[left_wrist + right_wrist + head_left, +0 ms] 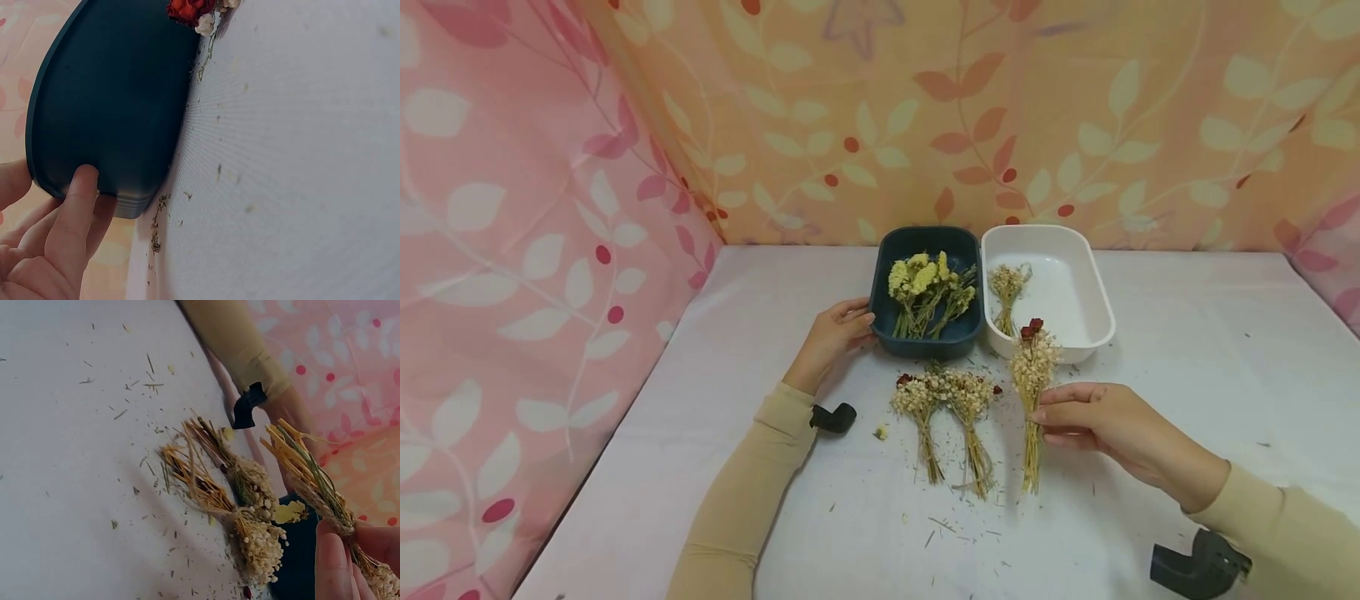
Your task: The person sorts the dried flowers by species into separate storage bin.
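Note:
My left hand (837,335) touches the outer left side of a dark blue tub (925,348) near its front corner, fingers fairly straight. In the left wrist view the thumb lies against the tub's wall (119,100). My right hand (1108,425) pinches a small dried-flower bunch (1032,367) by its tied stems, cream blossoms and dark red heads pointing away. It is held just in front of a white tub (1067,292). Two similar bunches, a left one (920,404) and a right one (972,400), lie side by side on the table between the hands.
Yellow dried flowers (921,279) lie in the dark tub, and a cream bunch (1006,292) sits at the white tub's left. Stem scraps (943,525) and a yellow floret (881,432) are scattered on the white-covered table (1187,358). Patterned cloth (790,125) stands behind.

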`<state>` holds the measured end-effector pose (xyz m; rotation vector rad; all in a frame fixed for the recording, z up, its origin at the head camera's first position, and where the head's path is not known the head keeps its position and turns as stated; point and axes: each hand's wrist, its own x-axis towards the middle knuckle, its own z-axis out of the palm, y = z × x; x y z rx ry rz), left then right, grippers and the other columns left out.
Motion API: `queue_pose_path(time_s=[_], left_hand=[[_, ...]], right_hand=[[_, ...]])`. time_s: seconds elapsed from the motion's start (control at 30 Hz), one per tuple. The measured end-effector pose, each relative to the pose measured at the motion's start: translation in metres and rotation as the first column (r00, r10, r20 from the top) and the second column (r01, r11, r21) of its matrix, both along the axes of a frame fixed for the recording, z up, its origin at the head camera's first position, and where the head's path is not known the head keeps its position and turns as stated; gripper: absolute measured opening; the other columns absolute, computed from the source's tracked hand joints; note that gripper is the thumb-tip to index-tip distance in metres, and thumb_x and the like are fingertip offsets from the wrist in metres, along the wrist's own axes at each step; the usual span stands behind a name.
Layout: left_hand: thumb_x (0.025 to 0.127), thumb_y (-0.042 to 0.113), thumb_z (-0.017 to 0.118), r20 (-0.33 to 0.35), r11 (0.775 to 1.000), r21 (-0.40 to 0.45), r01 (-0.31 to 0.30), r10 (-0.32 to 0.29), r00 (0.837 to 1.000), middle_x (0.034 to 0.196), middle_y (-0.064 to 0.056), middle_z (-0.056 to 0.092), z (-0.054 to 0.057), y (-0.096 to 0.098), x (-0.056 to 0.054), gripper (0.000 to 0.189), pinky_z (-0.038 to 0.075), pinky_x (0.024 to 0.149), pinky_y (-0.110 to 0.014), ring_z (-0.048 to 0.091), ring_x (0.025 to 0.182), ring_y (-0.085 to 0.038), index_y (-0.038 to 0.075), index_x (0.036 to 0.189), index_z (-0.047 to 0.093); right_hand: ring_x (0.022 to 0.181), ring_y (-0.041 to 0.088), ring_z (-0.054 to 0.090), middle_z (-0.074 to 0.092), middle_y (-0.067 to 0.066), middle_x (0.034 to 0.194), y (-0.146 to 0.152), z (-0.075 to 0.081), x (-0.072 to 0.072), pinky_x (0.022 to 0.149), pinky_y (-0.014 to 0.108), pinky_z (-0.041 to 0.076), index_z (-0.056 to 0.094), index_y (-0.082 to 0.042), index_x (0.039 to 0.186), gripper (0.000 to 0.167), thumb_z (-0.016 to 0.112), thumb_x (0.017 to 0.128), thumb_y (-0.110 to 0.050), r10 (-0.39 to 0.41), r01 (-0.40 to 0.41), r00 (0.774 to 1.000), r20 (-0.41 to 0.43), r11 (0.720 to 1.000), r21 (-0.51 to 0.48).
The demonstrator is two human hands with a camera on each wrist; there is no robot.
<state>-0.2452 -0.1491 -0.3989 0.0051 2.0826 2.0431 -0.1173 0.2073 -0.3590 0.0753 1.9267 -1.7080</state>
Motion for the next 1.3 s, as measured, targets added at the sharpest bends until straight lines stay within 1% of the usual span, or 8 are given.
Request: queue_pose_path(time_s=[0.1, 0.23, 0.33, 0.47, 0.63, 0.93, 1.3], left_hand=[[0.100, 0.011, 0.060, -0.001, 1.000, 0.005, 0.007, -0.007, 1.000, 0.149, -0.019, 0.051, 0.000, 0.000, 0.001, 0.048, 0.051, 0.106, -0.045, 0.058, 0.128, -0.037, 0.005, 0.146, 0.048], [0.101, 0.012, 0.060, -0.002, 1.000, 0.002, 0.007, -0.007, 1.000, 0.148, -0.018, 0.052, 0.000, -0.001, 0.001, 0.047, 0.051, 0.106, -0.045, 0.058, 0.128, -0.037, 0.005, 0.146, 0.049], [0.101, 0.012, 0.060, -0.004, 1.000, -0.007, 0.010, -0.010, 1.000, 0.148, -0.018, 0.052, 0.000, -0.001, 0.000, 0.047, 0.052, 0.105, -0.045, 0.058, 0.128, -0.037, 0.006, 0.146, 0.049], [0.101, 0.013, 0.060, -0.003, 1.000, -0.008, 0.012, -0.012, 1.000, 0.149, -0.018, 0.050, -0.001, -0.001, 0.000, 0.048, 0.051, 0.106, -0.046, 0.057, 0.128, -0.038, 0.006, 0.147, 0.048], [0.101, 0.014, 0.060, 0.008, 1.000, -0.003, 0.010, -0.009, 1.000, 0.150, -0.018, 0.049, -0.001, -0.001, -0.001, 0.049, 0.050, 0.108, -0.045, 0.057, 0.130, -0.036, 0.006, 0.147, 0.048], [0.101, 0.013, 0.060, 0.013, 1.000, 0.002, 0.010, -0.010, 1.000, 0.150, -0.018, 0.049, 0.002, 0.000, 0.001, 0.049, 0.048, 0.110, -0.045, 0.054, 0.133, -0.034, 0.005, 0.147, 0.047], [0.101, 0.013, 0.059, 0.020, 1.000, -0.001, 0.005, -0.005, 1.000, 0.151, -0.018, 0.049, 0.003, 0.001, 0.001, 0.049, 0.048, 0.110, -0.046, 0.054, 0.134, -0.033, 0.006, 0.148, 0.047]], right_hand=[[0.083, 0.005, 0.073, 0.076, -0.006, 0.093, 0.004, 0.005, -0.007, 0.079, 0.023, 0.062, 0.068, -0.004, 0.115, 0.023, 0.069, 0.094, -0.014, 0.000, 0.000, 1.000, -0.003, 1.000, -0.007], [0.084, 0.006, 0.073, 0.076, -0.006, 0.094, 0.011, 0.010, -0.019, 0.080, 0.024, 0.061, 0.074, -0.015, 0.103, 0.010, 0.067, 0.095, -0.012, -0.007, 0.007, 1.000, 0.007, 0.999, -0.052], [0.086, 0.006, 0.074, 0.076, -0.006, 0.095, 0.015, 0.014, -0.028, 0.082, 0.025, 0.061, 0.076, -0.019, 0.096, 0.014, 0.066, 0.096, -0.010, -0.014, 0.015, 1.000, 0.014, 0.996, -0.083], [0.086, 0.007, 0.074, 0.076, -0.006, 0.095, 0.017, 0.020, -0.040, 0.082, 0.025, 0.061, 0.076, -0.022, 0.094, 0.015, 0.066, 0.097, -0.011, -0.032, 0.032, 0.999, 0.001, 0.997, -0.069], [0.085, 0.007, 0.074, 0.077, -0.006, 0.093, 0.018, 0.027, -0.055, 0.082, 0.025, 0.061, 0.076, -0.024, 0.090, 0.015, 0.067, 0.096, -0.013, -0.051, 0.050, 0.999, -0.015, 0.998, -0.046], [0.084, 0.005, 0.074, 0.076, -0.007, 0.090, 0.017, 0.031, -0.077, 0.082, 0.022, 0.061, 0.075, -0.023, 0.087, 0.018, 0.065, 0.097, -0.010, -0.063, 0.062, 0.998, -0.013, 0.996, -0.064], [0.081, 0.004, 0.073, 0.076, -0.007, 0.087, 0.017, 0.036, -0.095, 0.080, 0.020, 0.060, 0.077, -0.022, 0.084, 0.023, 0.064, 0.097, -0.008, -0.071, 0.071, 0.997, 0.004, 0.994, -0.085]])
